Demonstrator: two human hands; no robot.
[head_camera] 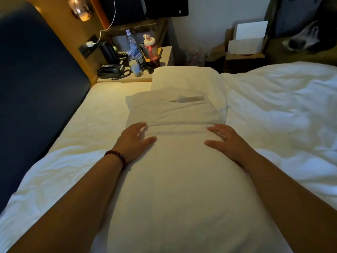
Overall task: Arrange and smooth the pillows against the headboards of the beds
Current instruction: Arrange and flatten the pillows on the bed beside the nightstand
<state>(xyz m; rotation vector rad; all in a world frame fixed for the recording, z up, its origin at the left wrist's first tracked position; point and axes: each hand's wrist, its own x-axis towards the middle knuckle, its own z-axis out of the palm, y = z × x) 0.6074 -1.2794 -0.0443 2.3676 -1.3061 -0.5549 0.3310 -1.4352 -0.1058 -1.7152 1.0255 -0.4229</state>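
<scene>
Left grip (pixel 135 141) and right grip (pixel 226 142), both open and flat, rest on a white pillow (pixel 173 179) on the bed (pixel 102 110) beside a dark headboard (pixel 36 79); bottles (pixel 131 44) crowd the bedside counter (pixel 125 79)

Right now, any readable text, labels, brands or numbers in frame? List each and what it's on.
Nothing can be read.
Blue label by the water bottle on the nightstand: print too blurred.
Square code under that label: too small.
Telephone keypad: key markings too small.
White card in the holder: no print visible.
</scene>
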